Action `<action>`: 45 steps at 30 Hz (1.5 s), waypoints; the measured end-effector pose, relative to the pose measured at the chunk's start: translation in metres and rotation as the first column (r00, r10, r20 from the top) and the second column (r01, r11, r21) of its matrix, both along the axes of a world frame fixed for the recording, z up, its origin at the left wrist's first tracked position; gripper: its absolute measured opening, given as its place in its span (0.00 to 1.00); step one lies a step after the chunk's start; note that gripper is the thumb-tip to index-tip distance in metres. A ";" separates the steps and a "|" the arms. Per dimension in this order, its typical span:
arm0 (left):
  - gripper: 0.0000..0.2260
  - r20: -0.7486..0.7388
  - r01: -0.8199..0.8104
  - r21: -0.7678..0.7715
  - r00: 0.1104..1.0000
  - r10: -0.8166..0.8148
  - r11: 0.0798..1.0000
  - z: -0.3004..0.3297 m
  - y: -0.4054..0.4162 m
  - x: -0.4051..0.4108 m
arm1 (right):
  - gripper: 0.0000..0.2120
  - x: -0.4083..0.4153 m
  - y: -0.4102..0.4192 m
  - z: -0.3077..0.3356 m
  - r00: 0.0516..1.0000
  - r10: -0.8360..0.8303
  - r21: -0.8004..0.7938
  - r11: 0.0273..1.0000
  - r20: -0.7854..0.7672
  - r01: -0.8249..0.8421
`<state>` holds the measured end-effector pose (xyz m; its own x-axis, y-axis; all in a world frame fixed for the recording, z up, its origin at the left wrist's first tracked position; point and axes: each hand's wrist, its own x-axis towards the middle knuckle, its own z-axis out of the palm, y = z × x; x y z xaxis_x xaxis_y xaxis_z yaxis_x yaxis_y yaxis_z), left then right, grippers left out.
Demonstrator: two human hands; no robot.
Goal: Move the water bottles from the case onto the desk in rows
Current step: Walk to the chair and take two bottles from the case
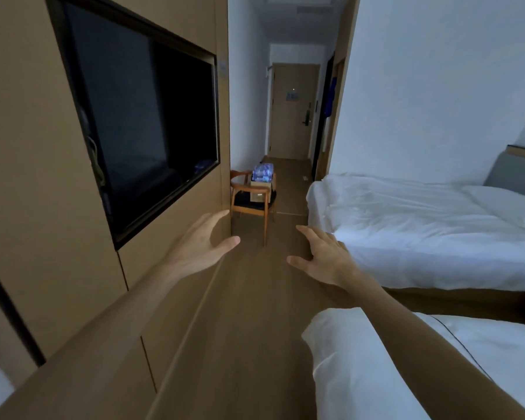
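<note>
Far off on a wooden armchair — blue-labelled, plastic-wrapped water bottle case; left hand, right hand — grip apart, empty.

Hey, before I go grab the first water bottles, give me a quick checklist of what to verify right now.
1. Left hand empty: ok, open.
2. Right hand empty: ok, open.
3. Pack of water bottles located: ok, on a cardboard box on the wooden chair.
4. Floor clear up to the chair: ok.
5. Pack within reach: not ok, it is well ahead of both hands.
6. Desk ready for rows: cannot tell, not in view.
</note>
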<state>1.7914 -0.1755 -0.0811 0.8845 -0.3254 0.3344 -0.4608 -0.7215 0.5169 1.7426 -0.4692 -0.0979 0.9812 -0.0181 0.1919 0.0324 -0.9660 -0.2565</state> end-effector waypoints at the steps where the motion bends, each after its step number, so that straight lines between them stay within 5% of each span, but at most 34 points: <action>1: 0.33 -0.002 0.007 -0.008 1.000 -0.007 1.000 -0.002 -0.003 0.022 | 0.39 0.022 -0.003 -0.002 1.000 0.001 -0.005 1.000 0.005 -0.001; 24: 0.32 0.025 0.079 0.139 0.996 -0.084 0.987 -0.036 -0.147 0.491 | 0.39 0.480 -0.138 -0.051 0.997 -0.076 0.000 0.997 0.011 0.076; 45: 0.30 -0.052 0.030 0.053 0.998 -0.027 0.998 -0.053 -0.339 0.857 | 0.37 0.866 -0.327 -0.080 0.997 0.052 0.053 0.997 -0.049 -0.050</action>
<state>2.6484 -0.5143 -0.1341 0.8900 -0.3672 0.2704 -0.4557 -0.7356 0.5012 2.6086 -0.7967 -0.1784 0.9895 0.0238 0.1426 0.0673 -0.9488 -0.3086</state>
